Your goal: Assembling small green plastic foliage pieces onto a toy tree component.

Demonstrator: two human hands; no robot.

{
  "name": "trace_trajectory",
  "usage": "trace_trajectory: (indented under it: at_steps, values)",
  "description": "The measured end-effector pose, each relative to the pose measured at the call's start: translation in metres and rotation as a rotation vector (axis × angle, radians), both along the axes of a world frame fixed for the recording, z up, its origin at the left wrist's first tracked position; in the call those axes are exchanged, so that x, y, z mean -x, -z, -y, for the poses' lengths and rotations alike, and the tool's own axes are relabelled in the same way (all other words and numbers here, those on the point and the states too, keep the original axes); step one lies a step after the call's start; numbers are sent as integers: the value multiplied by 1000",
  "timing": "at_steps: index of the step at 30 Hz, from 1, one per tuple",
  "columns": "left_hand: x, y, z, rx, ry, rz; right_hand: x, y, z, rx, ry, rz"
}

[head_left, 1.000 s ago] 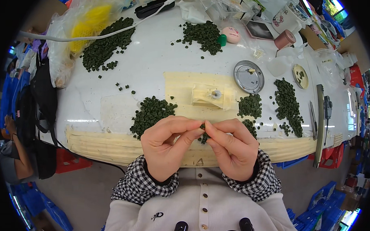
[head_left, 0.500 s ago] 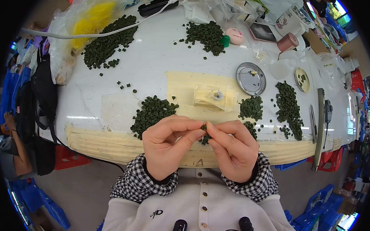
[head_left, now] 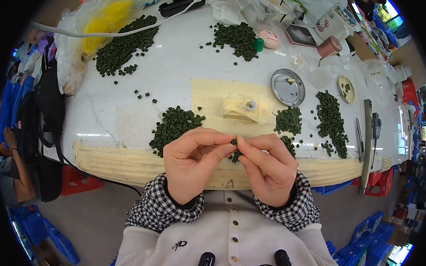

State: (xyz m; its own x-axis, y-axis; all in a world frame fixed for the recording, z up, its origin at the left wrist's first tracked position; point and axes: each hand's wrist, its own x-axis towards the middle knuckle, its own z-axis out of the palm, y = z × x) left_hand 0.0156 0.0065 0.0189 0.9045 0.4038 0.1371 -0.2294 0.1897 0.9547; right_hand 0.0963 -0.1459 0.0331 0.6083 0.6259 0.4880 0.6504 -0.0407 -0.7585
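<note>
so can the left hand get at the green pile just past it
Probably yes: the green pile lies just past the left hand, with nothing seen between them. The hand is busy, though, pinching a green piece together with the right hand, so it might have to let go first.

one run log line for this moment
left hand: pinching small green piece | right hand: pinching same piece | beyond: taped block, metal dish | by left hand: green pile
</note>
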Motion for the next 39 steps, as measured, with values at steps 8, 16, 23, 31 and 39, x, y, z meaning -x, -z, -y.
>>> trace_trajectory:
  at_steps: [8, 16, 23, 31, 39]
  values:
    - [1, -1, 1, 47, -7, -17, -3, -11, 1, 12, 72, 71]
    - [2, -3, 1, 74, -10, -41, -48, -32, -15, 202, 285, 493]
    - [1, -3, 0, 54, 3, -38, -56, -20, -24, 223, 245, 459]
    - [1, -2, 0, 58, -9, -30, -41, -51, -7, -112, 136, 311]
    - [1, -2, 1, 67, 8, -23, -32, -33, -12, -9, -182, -266]
